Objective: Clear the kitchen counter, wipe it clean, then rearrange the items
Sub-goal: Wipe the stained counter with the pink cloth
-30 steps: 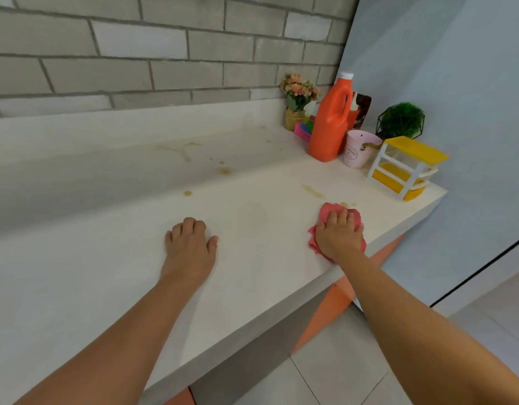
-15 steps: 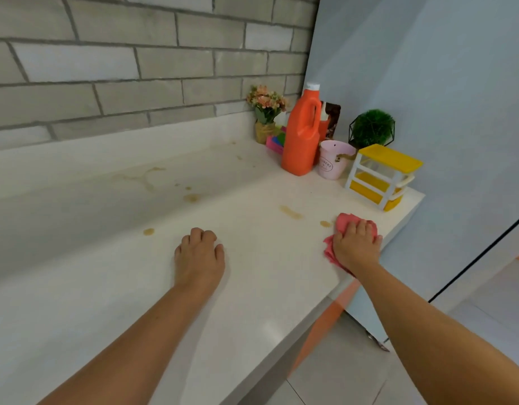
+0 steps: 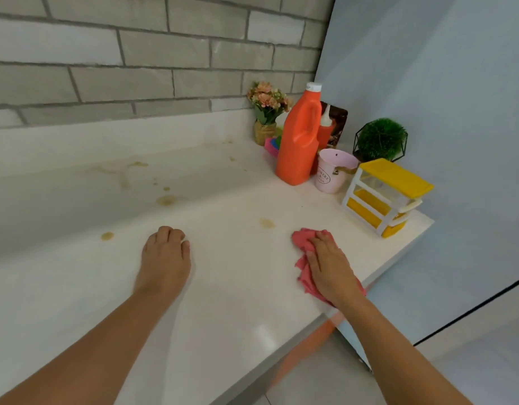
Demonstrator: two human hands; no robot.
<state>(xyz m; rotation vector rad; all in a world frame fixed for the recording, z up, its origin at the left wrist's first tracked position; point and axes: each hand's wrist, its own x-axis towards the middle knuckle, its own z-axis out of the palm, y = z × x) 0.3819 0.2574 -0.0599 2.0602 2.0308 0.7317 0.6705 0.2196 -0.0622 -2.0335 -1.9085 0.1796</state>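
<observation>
Back right corner of bench (image 3: 223,302) is packed: orange bottle (image 3: 300,135), small red bottle (image 3: 326,133) and brown pouch (image 3: 338,119) behind it, pink bucket (image 3: 331,173) just right of it. Yellow-white drawer unit (image 3: 382,197) sits near the right edge, green ball plant (image 3: 381,140) in a black wire frame behind it. Flower pot (image 3: 267,112) is against the back ledge; coloured sponges (image 3: 271,145) are half hidden behind the orange bottle

Bench is white and glossy with brown stains: one (image 3: 266,222) just ahead-left of the cloth, one (image 3: 107,235) left of the left hand, more on the rear strip (image 3: 166,200). Grey brick wall (image 3: 135,54) behind, pale blue wall (image 3: 427,83) at right, tiled floor (image 3: 311,384) below

Hands well apart. Left hand (image 3: 166,255) rests palm down on bare bench, fingertips bent, holding nothing. Right hand (image 3: 330,266) lies flat on the red cloth (image 3: 303,244), fingers straight, pressing it onto the bench near the front right edge; cloth shows ahead and left of the fingers, clear of the left hand
</observation>
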